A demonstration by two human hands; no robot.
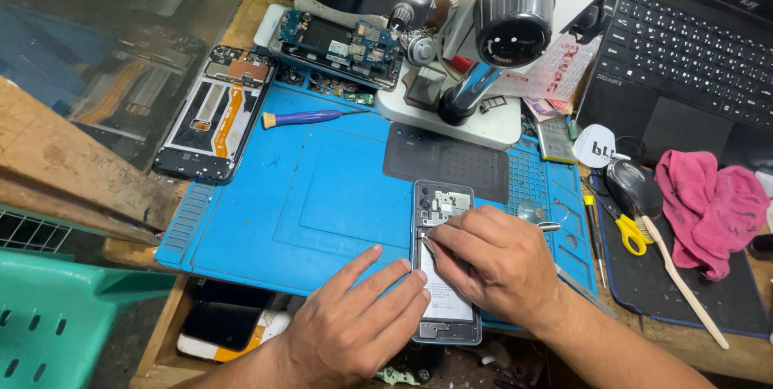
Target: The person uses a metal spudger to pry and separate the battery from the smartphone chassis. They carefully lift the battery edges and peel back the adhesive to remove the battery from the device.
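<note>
Your left hand lay flat with fingers spread, pressing the left edge of the opened phone that rested on the blue mat near the table's front edge. Your right hand pinched thin metal tweezers, fingers narrow, their tip touching the phone's upper half, below the microscope.

both hands work on an opened phone lying on a blue mat.
</note>
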